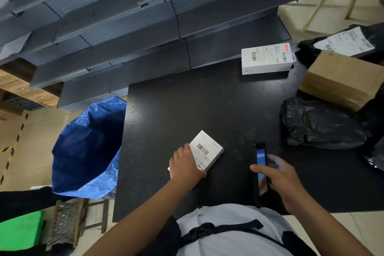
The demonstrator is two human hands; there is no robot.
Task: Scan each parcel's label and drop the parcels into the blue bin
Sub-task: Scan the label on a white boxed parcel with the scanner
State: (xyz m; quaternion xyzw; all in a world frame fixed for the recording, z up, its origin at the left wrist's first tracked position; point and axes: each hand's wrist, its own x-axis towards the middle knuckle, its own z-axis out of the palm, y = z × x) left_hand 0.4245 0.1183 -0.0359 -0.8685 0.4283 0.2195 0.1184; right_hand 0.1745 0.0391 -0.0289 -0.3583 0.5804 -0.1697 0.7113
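A: So, the left hand (184, 164) has its fingers curled over the near-left edge of the small white cardboard parcel (205, 151), which lies flat on the black wood-grain table (187, 100) with its barcode label facing up.

B: And the right hand (280, 178) is wrapped round the slim black handheld scanner with the lit blue screen (261, 164), just to the right of that parcel.

A: Then I'd keep the parcel flat and the fingers off the barcode, and bring the scanner's far end over the label squarely, not at a slant.

B: Agreed. Once it reads, the open blue woven-plastic bin (87, 147) stands on the floor just off the table's left edge, so a short carry left should do it.

A: Others wait: a long white box with printed labels (267, 60) at the far right, a brown cardboard carton (340, 79) and a crumpled black plastic mailer bag (320, 122) on the right.
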